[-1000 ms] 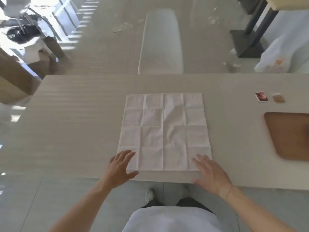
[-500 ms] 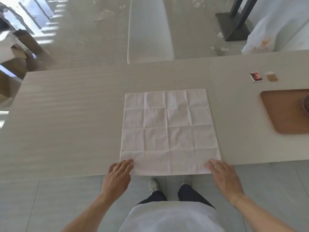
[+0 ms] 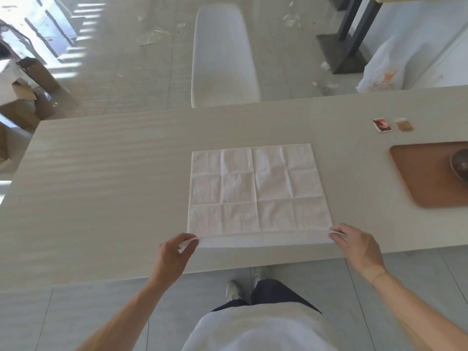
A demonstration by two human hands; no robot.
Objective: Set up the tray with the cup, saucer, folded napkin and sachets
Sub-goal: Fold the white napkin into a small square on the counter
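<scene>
Nearest the camera, the person's pale top and dark trousers fill the bottom of the head view, with both bare forearms reaching forward over the near edge of the table. The left hand pinches the near left corner of the napkin between thumb and curled fingers, the corner lifted just off the surface and poking out between the fingertips. The right hand pinches the near right corner the same way, fingers curled over the paper's edge. Between the two hands the napkin's near edge is raised and turned slightly over, forming a narrow strip above the tabletop, while the rest of the white, creased sheet lies flat and spread open in the middle of the table. Farther right, well apart from the napkin, a brown tray sits at the frame's edge with a dark rounded object on it, cut off by the frame so that what it is cannot be told. Beyond the tray, two small sachets lie side by side on the table, one reddish and one tan. Past the far table edge stands a white chair.
</scene>
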